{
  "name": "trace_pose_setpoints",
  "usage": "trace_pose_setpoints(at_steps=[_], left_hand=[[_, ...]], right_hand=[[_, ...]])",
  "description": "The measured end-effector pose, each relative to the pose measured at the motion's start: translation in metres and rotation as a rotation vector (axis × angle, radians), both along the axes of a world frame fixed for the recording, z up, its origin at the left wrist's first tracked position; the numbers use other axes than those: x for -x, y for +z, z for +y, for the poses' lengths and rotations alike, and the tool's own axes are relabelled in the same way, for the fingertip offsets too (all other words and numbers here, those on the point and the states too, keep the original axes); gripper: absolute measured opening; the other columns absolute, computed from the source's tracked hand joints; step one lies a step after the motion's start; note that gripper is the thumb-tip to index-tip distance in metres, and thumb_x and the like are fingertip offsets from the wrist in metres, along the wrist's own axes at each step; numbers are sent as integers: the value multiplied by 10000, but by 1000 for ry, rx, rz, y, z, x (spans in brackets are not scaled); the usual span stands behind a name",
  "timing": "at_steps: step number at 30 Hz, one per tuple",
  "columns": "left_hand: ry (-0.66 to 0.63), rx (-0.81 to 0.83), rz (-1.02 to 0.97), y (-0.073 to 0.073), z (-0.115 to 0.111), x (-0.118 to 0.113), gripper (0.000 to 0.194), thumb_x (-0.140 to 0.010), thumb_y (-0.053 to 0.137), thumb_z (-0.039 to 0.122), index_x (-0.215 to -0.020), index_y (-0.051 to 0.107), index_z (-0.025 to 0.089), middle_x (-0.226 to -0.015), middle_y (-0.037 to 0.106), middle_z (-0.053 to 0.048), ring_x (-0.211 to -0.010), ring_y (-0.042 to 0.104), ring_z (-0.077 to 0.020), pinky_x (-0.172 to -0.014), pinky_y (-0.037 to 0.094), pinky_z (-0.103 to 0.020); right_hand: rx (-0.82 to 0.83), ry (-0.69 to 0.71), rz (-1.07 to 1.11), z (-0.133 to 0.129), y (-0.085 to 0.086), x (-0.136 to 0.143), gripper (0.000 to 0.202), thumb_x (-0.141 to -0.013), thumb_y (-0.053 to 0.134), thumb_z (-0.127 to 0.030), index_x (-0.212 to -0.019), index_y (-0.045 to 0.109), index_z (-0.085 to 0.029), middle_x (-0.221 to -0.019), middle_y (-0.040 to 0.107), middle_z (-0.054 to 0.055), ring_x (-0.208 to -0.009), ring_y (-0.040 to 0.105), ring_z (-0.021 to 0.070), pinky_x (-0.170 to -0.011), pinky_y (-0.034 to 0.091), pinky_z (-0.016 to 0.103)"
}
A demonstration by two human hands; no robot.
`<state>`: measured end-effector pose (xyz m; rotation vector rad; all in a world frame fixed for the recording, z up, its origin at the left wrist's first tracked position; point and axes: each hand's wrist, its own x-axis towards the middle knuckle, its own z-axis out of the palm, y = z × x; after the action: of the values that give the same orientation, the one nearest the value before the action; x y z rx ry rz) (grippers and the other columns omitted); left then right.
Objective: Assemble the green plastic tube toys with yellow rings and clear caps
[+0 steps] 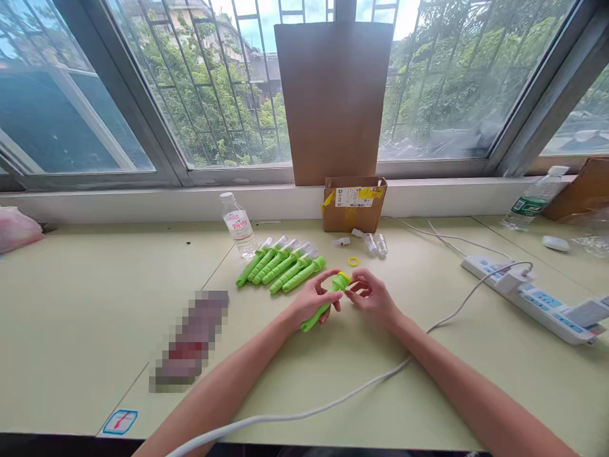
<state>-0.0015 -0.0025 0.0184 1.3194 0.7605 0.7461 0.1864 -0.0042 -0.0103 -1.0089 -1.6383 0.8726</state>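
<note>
My left hand (318, 297) is wrapped around a green plastic handle (310, 322) with a ridged, threaded-looking end, tilted up to the right. A yellow ring (343, 277) sits around that end. With curled fingers, my right hand (373, 295) pinches at the ring's right edge; the exact contact is partly hidden. Just beyond the hands, a second yellow ring (353, 261) lies flat on the table. Left of them rests a row of several similar green handles (278, 263), most with clear caps; the nearest one (304, 274) shows a bare green end.
Small white nozzle-like parts (341, 241) and clear caps (375, 244) lie before a cardboard box (352, 212). Water bottles (239, 228) stand at left and far right. A white cable (295, 416) crosses under my right forearm. At right lies a power strip (533, 298); a blurred object (193, 339) is at left.
</note>
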Motion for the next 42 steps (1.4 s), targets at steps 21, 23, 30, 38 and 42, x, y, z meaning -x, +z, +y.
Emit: trace_pose_setpoints(at_steps=[21,23,30,38,42], left_hand=[[-132,-29,140,8,0,4,653,-791,628,423,-1355,369,218,-710,697,-45,-313,473,-67,-317,381,-173],[-127,-75,198,10,0,4,622,-783,634,426,-1322,404,217,-716,700,-42,-324,474,-68,-327,390,-180],[79,-153,362,9,-1,5,465,-694,699,468,-1025,518,196,-645,644,24,-387,473,-72,-390,384,-191],[241,-566,534,1,-6,-2,411,-841,488,540,-704,578,163,-510,540,40,-450,436,-78,-481,332,-208],[211,-619,596,-2,-4,-1,480,-890,398,519,-584,510,166,-474,540,23,-466,464,-93,-524,347,-219]], right_hand=[[-82,-35,31,-10,0,6,154,-779,593,-240,-770,442,-217,-972,642,41,-780,662,173,-517,508,236],[-96,-35,19,-11,-2,7,156,-773,586,-215,-765,430,-218,-942,653,37,-761,660,167,-525,518,243],[-294,-121,-42,-10,-6,3,115,-784,572,-172,-741,472,-208,-977,660,53,-697,631,137,-570,553,273],[-342,-188,-32,-11,-3,1,99,-808,553,-174,-859,486,-226,-1022,641,58,-632,637,116,-533,557,257],[-236,-80,-27,-15,3,3,194,-769,569,-186,-904,437,-233,-1053,607,63,-684,655,133,-496,546,241]])
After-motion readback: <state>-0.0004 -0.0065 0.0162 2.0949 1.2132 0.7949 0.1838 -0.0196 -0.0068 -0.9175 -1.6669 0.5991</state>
